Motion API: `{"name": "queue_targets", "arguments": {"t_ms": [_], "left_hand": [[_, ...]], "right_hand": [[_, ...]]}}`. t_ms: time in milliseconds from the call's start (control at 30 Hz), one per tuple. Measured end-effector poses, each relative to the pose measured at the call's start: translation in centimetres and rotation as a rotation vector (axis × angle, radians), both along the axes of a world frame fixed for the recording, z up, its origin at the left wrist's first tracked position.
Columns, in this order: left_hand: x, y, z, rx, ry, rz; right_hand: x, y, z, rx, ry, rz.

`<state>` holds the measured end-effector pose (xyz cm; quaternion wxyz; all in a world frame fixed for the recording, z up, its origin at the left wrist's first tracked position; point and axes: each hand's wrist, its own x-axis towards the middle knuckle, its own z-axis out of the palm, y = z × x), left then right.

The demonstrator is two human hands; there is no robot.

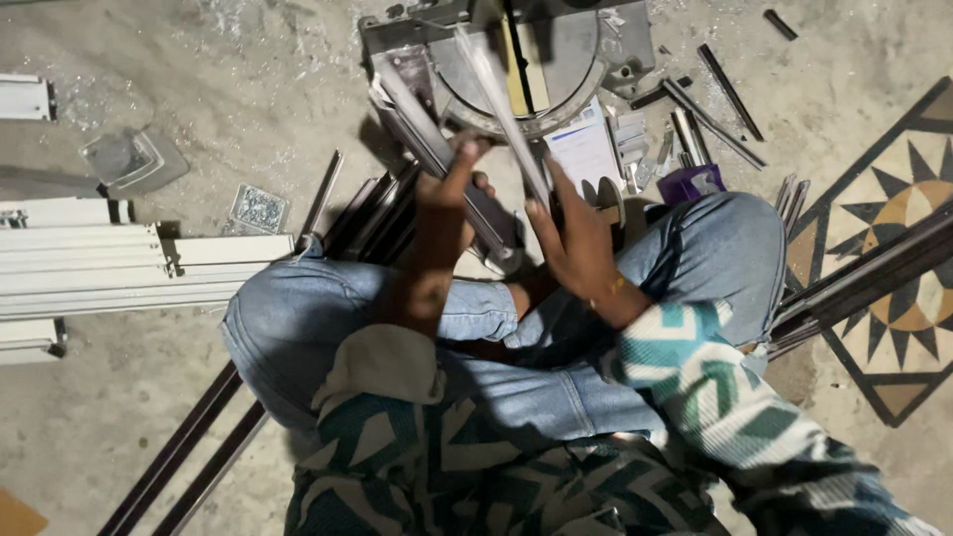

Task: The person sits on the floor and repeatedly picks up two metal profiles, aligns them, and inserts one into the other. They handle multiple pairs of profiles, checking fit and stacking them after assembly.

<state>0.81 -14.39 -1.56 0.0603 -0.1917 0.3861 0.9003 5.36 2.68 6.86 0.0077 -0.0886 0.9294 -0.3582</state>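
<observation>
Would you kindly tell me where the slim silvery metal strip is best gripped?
Probably at its lower end, from the right, where the right hand meets the slim silvery metal strip: it slants up towards the grey mitre saw base, leaving that end nearest.

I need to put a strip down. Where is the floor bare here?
Bare concrete floor lies lower left, bordered by white aluminium profiles above and dark metal bars right. Crowded: around the grey mitre saw, where short metal offcuts lie scattered.
</observation>
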Motion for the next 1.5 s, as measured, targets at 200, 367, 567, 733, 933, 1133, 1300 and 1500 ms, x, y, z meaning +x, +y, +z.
{"name": "queue_targets", "arguments": {"t_ms": [200, 367, 567, 733, 933, 1133, 1300, 1500], "left_hand": [[0.2, -2.2, 2.0, 0.172, 0.157, 0.053], [0.7, -3.0, 3.0, 0.164, 0.209, -0.017], [0.8, -4.0, 1.1, -0.178, 0.439, 0.064], [0.3, -2.8, 0.1, -0.101, 0.288, 0.031], [2.0, 2.8, 0.5, -0.010, -0.023, -0.186], [3.9, 6.1, 0.1, -0.127, -0.008, -0.365], [4.0, 6.7, 0.0, -0.196, -0.086, -0.392], [1.9, 4.2, 0.6, -0.187, -0.078, -0.087]], "right_hand": [[3.5, 1.3, -0.5, 0.010, 0.056, 0.138], [3.6, 1.9, -2.3, -0.054, 0.095, 0.160], [2.5, 6.0, -6.3, -0.754, -0.550, -0.167], [1.0, 8.6, -7.0, -1.538, -0.770, -0.233], [-2.0, 6.1, -6.0, -1.522, -0.692, -0.275], [-4.0, 6.0, -4.7, -1.435, -0.671, -0.291], [-4.9, 7.7, -6.3, -0.844, -0.597, -0.408], [-5.8, 11.2, -5.9, -0.485, -0.477, -0.257]]}}
